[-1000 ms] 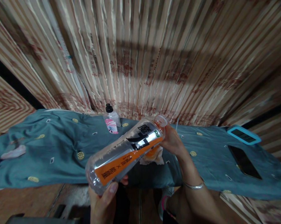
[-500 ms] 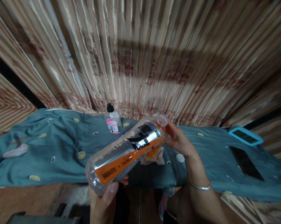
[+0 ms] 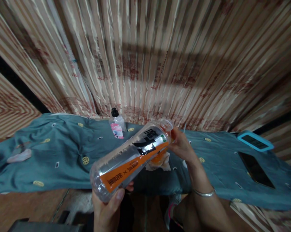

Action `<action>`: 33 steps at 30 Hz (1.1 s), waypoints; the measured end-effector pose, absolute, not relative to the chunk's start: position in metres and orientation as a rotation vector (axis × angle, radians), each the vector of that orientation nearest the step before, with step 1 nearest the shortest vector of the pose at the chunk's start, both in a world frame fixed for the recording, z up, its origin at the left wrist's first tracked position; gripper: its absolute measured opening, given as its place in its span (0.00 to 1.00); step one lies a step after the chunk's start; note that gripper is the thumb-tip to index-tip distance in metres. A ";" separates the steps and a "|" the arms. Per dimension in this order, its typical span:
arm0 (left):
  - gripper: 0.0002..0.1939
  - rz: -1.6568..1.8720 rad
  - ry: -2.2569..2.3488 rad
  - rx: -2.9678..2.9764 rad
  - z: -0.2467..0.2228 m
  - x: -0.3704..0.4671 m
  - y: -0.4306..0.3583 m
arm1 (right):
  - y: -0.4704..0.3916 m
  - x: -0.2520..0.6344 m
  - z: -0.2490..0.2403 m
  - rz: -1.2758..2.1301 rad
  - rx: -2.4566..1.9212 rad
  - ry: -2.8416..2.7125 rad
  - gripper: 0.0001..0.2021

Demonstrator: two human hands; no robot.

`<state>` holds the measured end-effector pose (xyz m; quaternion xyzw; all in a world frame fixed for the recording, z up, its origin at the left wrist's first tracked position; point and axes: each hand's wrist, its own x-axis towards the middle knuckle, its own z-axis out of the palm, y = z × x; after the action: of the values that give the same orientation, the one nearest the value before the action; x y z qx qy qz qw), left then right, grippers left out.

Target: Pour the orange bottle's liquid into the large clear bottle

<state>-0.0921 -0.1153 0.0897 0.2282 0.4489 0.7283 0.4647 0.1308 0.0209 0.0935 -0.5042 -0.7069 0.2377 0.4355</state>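
A large clear plastic bottle (image 3: 128,154) with an orange and silver label lies tilted in front of me, its neck up to the right. My left hand (image 3: 109,203) is closed around its base, thumb on the near side. At the neck, my right hand (image 3: 181,143) has curled fingers, partly hidden behind the bottle. A bit of orange shows by those fingers; I cannot make out what it is. Below the bottle, a crumpled white tissue (image 3: 165,164) lies on the cloth, with an orange thing (image 3: 157,158) on it, mostly covered by the bottle.
A pump bottle (image 3: 117,125) with a black top stands behind on the teal cloth (image 3: 70,145). To the right lie a blue-framed digital timer (image 3: 255,141) and a dark phone (image 3: 256,169). Striped curtains (image 3: 145,58) hang along the back.
My right hand and forearm have shifted slightly left and turned by the bottle's neck, covering more of a white round thing on the cloth. The bottle stays almost where it was in my left hand.
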 end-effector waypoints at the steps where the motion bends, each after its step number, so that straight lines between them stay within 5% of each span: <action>1: 0.29 1.792 1.106 0.570 0.090 -0.092 -0.115 | 0.020 0.130 0.095 0.578 -1.258 -1.762 0.20; 33: 0.14 1.816 0.987 0.949 0.069 -0.113 -0.104 | 0.021 0.135 0.095 0.635 -1.220 -1.835 0.24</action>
<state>-0.1135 -0.1043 0.0693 0.3788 0.3937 0.7244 0.4203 0.1352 0.0206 0.0952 -0.4850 -0.7293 0.2522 0.4114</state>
